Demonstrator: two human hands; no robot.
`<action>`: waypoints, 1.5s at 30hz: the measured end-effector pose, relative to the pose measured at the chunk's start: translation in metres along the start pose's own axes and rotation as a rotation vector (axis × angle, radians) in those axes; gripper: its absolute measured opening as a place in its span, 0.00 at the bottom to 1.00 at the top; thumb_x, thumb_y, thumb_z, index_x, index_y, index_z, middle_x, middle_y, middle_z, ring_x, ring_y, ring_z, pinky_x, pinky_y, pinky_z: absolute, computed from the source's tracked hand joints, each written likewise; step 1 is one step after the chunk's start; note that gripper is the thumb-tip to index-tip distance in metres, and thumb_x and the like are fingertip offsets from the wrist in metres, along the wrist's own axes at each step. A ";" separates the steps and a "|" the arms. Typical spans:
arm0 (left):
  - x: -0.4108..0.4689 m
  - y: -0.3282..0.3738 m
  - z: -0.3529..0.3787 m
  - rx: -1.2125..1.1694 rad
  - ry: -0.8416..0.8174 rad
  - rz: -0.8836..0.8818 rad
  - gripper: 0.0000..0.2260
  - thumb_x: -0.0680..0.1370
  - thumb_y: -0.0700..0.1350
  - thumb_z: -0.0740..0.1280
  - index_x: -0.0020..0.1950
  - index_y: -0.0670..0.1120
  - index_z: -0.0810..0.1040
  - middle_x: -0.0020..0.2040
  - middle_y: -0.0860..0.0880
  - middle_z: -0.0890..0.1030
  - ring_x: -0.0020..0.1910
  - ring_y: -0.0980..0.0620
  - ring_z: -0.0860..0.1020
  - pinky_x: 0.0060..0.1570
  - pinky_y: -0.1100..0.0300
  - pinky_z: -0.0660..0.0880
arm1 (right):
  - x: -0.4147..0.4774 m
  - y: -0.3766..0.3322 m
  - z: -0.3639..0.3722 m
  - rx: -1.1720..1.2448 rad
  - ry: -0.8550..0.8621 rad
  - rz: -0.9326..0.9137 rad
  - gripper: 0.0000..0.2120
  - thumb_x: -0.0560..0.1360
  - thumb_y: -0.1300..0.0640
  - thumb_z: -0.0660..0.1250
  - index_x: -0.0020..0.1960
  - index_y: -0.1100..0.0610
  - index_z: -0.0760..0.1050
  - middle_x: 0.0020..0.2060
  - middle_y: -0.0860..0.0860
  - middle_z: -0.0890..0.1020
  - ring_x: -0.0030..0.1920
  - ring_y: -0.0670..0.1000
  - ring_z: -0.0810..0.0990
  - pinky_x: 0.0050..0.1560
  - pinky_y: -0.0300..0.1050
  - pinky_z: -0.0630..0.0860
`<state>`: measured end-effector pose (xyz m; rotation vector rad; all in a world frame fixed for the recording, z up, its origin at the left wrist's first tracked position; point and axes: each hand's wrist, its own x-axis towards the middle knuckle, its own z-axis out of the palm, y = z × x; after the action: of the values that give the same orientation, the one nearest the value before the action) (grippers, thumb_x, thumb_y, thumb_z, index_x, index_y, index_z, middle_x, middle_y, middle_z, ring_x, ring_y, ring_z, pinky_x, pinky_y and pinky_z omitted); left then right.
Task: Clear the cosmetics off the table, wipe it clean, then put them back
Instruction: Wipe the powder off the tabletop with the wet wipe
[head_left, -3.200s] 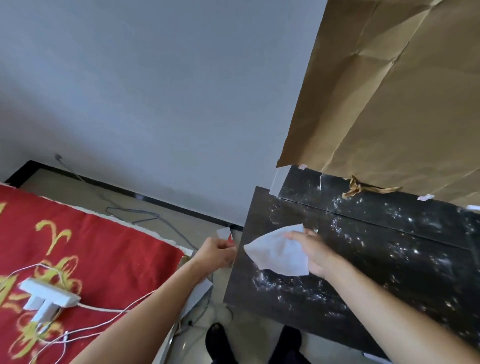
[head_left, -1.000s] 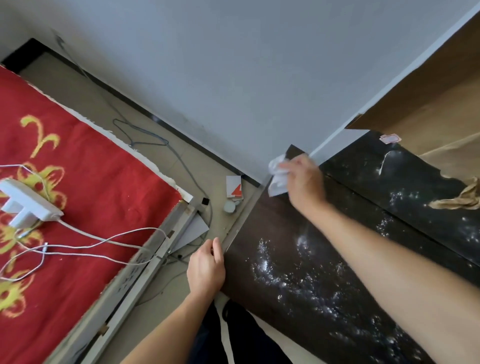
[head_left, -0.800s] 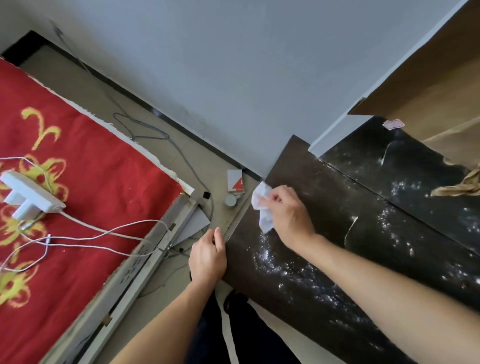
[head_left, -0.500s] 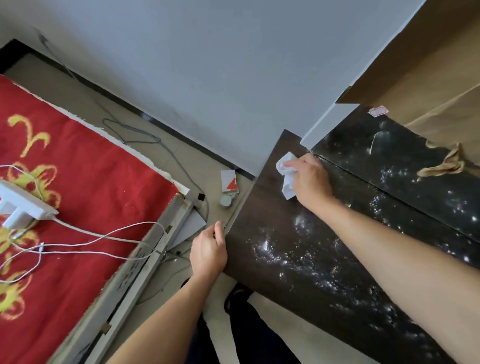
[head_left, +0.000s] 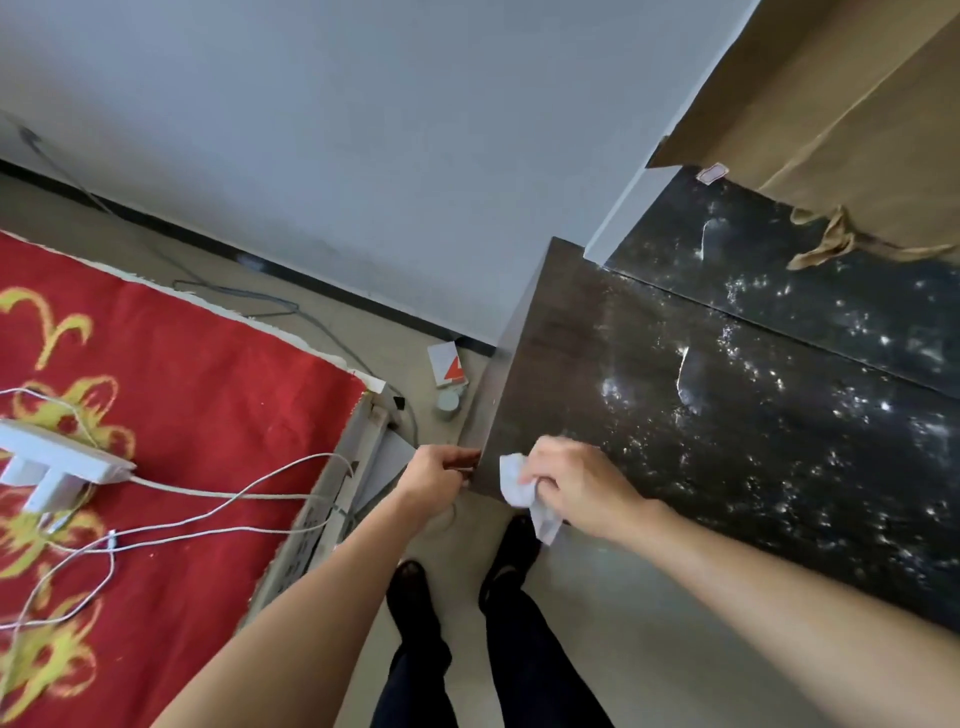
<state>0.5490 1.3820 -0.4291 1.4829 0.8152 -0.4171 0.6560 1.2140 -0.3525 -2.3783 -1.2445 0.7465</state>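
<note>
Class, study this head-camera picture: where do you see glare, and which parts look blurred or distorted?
Head view: white speckled glare scatters across the dark glossy tabletop; the white crumpled tissue in the right hand looks softly smeared; the white wall corner leans steeply, likely wide-angle distortion.

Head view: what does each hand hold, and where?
The right hand grips the white wipe around its middle. The left hand is at the near corner of the table; a grip cannot be told.

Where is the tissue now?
In the head view, the right hand grips the tissue at the near left corner of the table, beside the left hand.
</note>
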 end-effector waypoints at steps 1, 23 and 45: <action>0.000 0.000 -0.003 -0.014 -0.028 -0.004 0.25 0.71 0.26 0.55 0.57 0.45 0.83 0.50 0.49 0.85 0.51 0.53 0.82 0.52 0.61 0.78 | 0.016 0.003 -0.013 -0.013 0.106 0.067 0.12 0.70 0.62 0.57 0.45 0.56 0.79 0.42 0.52 0.78 0.42 0.55 0.76 0.41 0.48 0.74; -0.021 -0.064 -0.104 0.105 0.268 -0.294 0.11 0.72 0.33 0.58 0.43 0.44 0.78 0.36 0.41 0.81 0.31 0.45 0.77 0.26 0.62 0.70 | 0.075 -0.008 0.011 0.020 0.321 0.306 0.13 0.71 0.69 0.60 0.47 0.57 0.80 0.48 0.54 0.75 0.47 0.54 0.72 0.44 0.43 0.68; 0.022 0.043 0.038 0.415 0.256 0.068 0.22 0.81 0.59 0.48 0.50 0.45 0.74 0.49 0.46 0.77 0.48 0.46 0.76 0.48 0.52 0.70 | 0.155 0.074 -0.121 -0.481 0.308 0.169 0.17 0.73 0.72 0.61 0.61 0.68 0.74 0.62 0.59 0.72 0.62 0.60 0.69 0.58 0.52 0.73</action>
<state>0.6024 1.3540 -0.4181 1.9741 0.9122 -0.3637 0.8496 1.2947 -0.3398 -2.8695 -1.2011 0.1095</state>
